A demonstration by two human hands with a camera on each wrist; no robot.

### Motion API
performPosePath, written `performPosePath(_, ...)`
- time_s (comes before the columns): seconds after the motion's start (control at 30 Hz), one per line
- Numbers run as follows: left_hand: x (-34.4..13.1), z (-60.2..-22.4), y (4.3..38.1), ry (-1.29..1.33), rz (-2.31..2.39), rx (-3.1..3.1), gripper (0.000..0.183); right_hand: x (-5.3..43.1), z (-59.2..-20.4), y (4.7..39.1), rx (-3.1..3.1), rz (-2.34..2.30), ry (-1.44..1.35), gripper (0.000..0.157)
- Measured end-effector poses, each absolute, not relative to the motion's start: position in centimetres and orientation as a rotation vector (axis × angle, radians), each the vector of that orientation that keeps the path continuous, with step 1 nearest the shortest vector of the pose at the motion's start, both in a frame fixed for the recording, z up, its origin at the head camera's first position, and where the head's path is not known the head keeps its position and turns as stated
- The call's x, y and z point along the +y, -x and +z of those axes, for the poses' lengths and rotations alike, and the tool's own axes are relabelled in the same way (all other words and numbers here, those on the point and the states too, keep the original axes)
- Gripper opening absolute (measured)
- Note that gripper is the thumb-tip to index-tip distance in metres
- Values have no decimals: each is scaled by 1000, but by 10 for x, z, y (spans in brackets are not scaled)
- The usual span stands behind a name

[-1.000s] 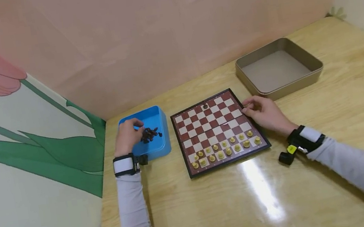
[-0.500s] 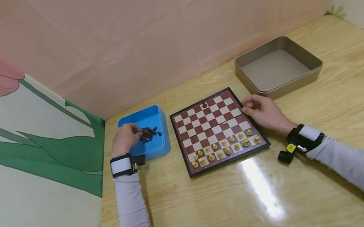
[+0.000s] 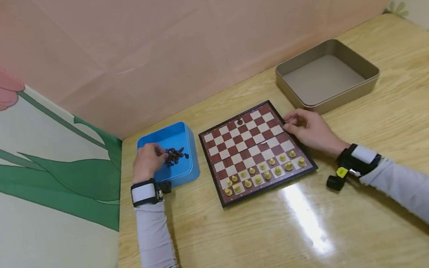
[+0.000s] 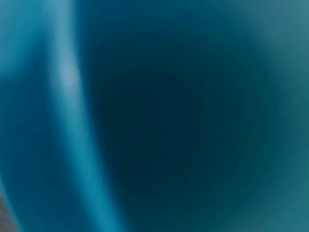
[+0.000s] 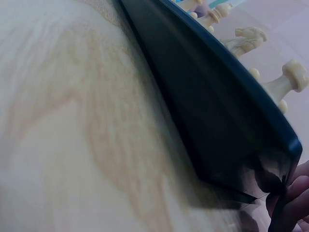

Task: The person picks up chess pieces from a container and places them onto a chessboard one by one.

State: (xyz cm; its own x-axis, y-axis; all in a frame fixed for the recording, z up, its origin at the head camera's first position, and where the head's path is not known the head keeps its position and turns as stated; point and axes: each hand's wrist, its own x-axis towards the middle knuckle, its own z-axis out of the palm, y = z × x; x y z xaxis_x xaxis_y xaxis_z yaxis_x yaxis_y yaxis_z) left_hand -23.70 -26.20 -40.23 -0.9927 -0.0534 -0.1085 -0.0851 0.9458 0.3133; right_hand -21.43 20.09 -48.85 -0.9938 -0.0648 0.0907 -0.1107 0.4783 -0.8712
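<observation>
My left hand (image 3: 148, 160) is inside the blue box (image 3: 191, 142), its bent fingers right at a pile of small dark chess pieces (image 3: 174, 156). I cannot tell whether a piece is between its fingertips. The left wrist view is only a blur of blue wall. My right hand (image 3: 309, 129) grips the right edge of the folding chessboard (image 3: 242, 152), thumb and forefinger at its border; a few fingers (image 5: 297, 205) show beside the board's corner in the right wrist view. Two rows of pale chess pieces (image 3: 258, 178) stand along the near side. A single dark piece (image 3: 240, 122) stands at the far edge.
An open brown tray (image 3: 324, 79) stands behind the board at the right, near the back wall. The wooden table (image 3: 250, 243) extends in front, with a bright reflection. A painted wall panel (image 3: 36, 186) borders the table on the left.
My left hand has drawn slightly left and its fingers have curled in at the dark pieces. The right hand has stayed at the board's edge. The head view has shifted slightly.
</observation>
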Motion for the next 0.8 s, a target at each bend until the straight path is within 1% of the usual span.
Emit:
performPosePath(0.27, -263, -398, 234, 77, 484, 3069, 12, 198, -485, 213, -2669, 1578, -139, 32)
performPosePath(0.8, -257, -381, 228, 38, 539, 3117, 12, 198, -485, 213, -2669, 1580, -133, 32)
